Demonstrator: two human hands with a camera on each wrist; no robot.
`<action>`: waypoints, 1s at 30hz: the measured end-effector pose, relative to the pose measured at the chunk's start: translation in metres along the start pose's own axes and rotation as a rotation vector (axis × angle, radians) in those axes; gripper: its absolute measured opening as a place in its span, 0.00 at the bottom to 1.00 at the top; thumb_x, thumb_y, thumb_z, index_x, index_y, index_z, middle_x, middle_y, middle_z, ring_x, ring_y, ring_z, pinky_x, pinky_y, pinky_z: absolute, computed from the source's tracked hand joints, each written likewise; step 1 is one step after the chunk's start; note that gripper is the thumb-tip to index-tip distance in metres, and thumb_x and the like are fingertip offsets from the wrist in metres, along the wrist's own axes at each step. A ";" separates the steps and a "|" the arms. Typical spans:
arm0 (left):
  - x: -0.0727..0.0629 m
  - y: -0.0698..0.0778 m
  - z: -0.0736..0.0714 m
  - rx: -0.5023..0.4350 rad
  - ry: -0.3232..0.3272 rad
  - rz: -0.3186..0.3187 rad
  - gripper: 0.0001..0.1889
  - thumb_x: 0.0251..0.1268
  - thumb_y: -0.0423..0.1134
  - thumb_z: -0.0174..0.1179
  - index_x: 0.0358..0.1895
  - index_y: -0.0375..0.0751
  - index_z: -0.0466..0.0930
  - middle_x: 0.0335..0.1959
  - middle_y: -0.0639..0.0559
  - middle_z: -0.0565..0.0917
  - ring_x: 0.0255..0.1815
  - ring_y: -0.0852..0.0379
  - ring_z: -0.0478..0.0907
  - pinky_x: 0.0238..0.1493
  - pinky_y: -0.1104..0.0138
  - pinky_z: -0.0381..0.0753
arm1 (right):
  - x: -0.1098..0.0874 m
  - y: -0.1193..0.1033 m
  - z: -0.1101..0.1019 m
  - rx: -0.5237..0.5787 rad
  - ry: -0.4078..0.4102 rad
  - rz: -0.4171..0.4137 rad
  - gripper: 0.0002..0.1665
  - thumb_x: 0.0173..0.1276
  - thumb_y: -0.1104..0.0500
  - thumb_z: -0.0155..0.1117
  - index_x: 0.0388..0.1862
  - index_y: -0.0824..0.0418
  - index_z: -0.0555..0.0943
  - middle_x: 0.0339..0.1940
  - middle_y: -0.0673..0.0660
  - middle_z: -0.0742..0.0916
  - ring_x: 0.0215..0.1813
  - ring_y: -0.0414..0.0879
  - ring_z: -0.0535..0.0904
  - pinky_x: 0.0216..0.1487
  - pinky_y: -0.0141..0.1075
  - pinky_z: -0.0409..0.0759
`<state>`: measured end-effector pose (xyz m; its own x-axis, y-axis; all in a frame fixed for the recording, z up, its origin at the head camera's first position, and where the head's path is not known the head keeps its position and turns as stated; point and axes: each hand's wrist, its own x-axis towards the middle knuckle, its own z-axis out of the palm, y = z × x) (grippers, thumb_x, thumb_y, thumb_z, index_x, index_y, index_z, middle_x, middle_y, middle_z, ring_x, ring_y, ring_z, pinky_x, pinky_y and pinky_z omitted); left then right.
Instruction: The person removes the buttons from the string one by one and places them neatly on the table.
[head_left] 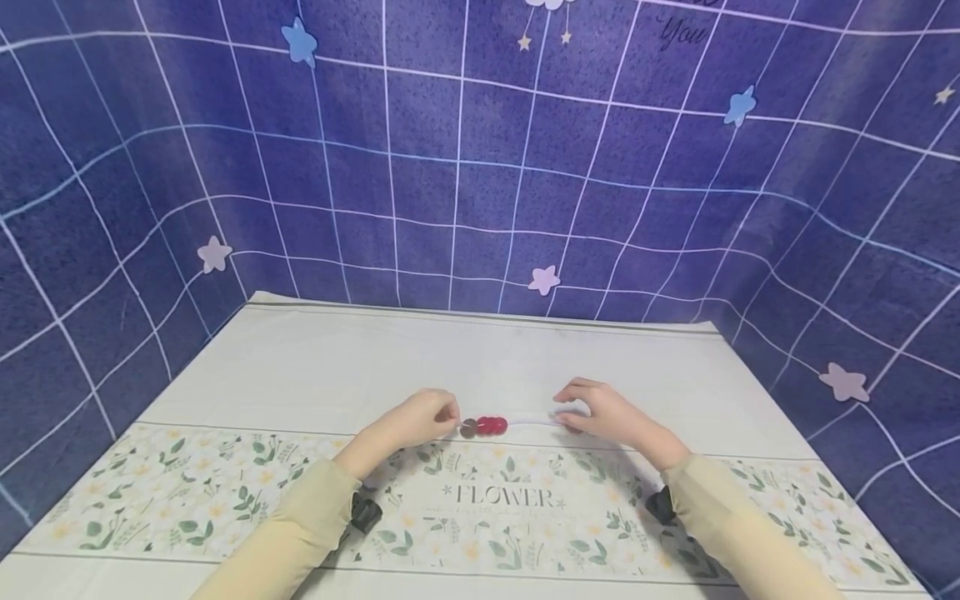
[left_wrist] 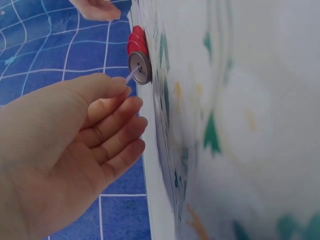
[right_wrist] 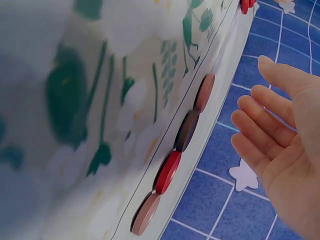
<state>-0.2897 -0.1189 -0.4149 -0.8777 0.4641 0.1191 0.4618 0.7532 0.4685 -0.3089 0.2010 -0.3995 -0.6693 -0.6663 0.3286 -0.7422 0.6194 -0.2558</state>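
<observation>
My left hand (head_left: 420,415) pinches a thin pale cord (left_wrist: 131,76) between thumb and forefinger. Right beside those fingertips, a brown four-hole button (left_wrist: 140,68) is threaded on the cord. Several red buttons (head_left: 492,426) stand close together just to its right. From them the cord runs along the white cloth toward my right hand (head_left: 603,412). That hand is held with thumb and fingers apart; the right wrist view shows nothing between them. Near it, a row of loose buttons lies on the cloth: a pink one (right_wrist: 146,214), a red one (right_wrist: 167,172), a dark brown one (right_wrist: 187,131) and another pink one (right_wrist: 205,92).
A white tablecloth (head_left: 360,358) with a flowered band marked FLOWER (head_left: 510,497) covers the table. Dark blue curtains (head_left: 450,167) with a white grid and stars stand behind and at both sides. Dark straps circle both wrists.
</observation>
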 end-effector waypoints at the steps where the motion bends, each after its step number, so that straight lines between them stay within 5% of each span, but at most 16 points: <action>1: 0.000 0.000 0.000 0.000 -0.001 -0.002 0.04 0.59 0.38 0.61 0.28 0.47 0.77 0.29 0.57 0.81 0.37 0.58 0.78 0.49 0.60 0.79 | 0.001 0.000 0.000 0.000 -0.004 -0.002 0.15 0.61 0.58 0.66 0.45 0.65 0.81 0.41 0.55 0.85 0.47 0.50 0.81 0.53 0.44 0.78; 30: 0.002 -0.002 0.002 0.007 -0.010 0.016 0.03 0.59 0.38 0.61 0.29 0.47 0.77 0.30 0.56 0.81 0.35 0.59 0.78 0.45 0.62 0.80 | 0.026 -0.019 0.014 0.064 -0.031 -0.103 0.14 0.60 0.61 0.65 0.44 0.66 0.81 0.41 0.57 0.85 0.46 0.50 0.81 0.53 0.42 0.79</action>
<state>-0.2920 -0.1190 -0.4176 -0.8689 0.4808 0.1174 0.4766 0.7488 0.4606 -0.3126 0.1657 -0.3988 -0.5897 -0.7380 0.3281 -0.8068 0.5200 -0.2805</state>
